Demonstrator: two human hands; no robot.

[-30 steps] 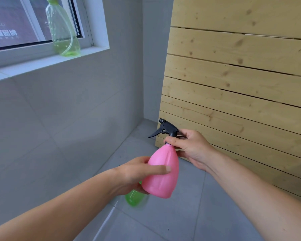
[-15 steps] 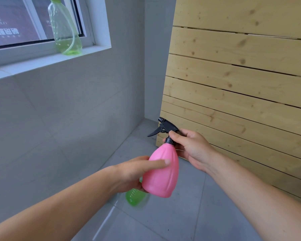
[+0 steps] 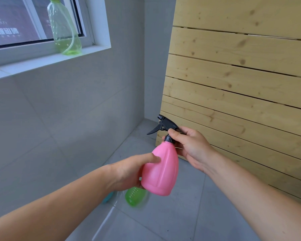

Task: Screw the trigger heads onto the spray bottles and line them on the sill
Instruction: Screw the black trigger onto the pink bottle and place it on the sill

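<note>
A pink spray bottle (image 3: 162, 171) is held in mid-air at the centre, tilted a little. My left hand (image 3: 129, 173) wraps its body from the left. A black trigger head (image 3: 164, 126) sits on its neck, nozzle pointing left. My right hand (image 3: 189, 145) pinches the black collar at the neck, thumb on top. A clear green spray bottle (image 3: 65, 30) stands upright on the white window sill (image 3: 47, 60) at the upper left, its top cut off by the frame edge.
A green bottle (image 3: 135, 197) lies on the grey tiled floor below the pink one, with a blue object (image 3: 108, 197) partly hidden behind my left forearm. A pale wooden slatted panel (image 3: 241, 84) leans against the wall on the right.
The pink bottle and both hands have risen slightly. My right hand's grip has shifted from over the trigger head down to the collar at the neck.
</note>
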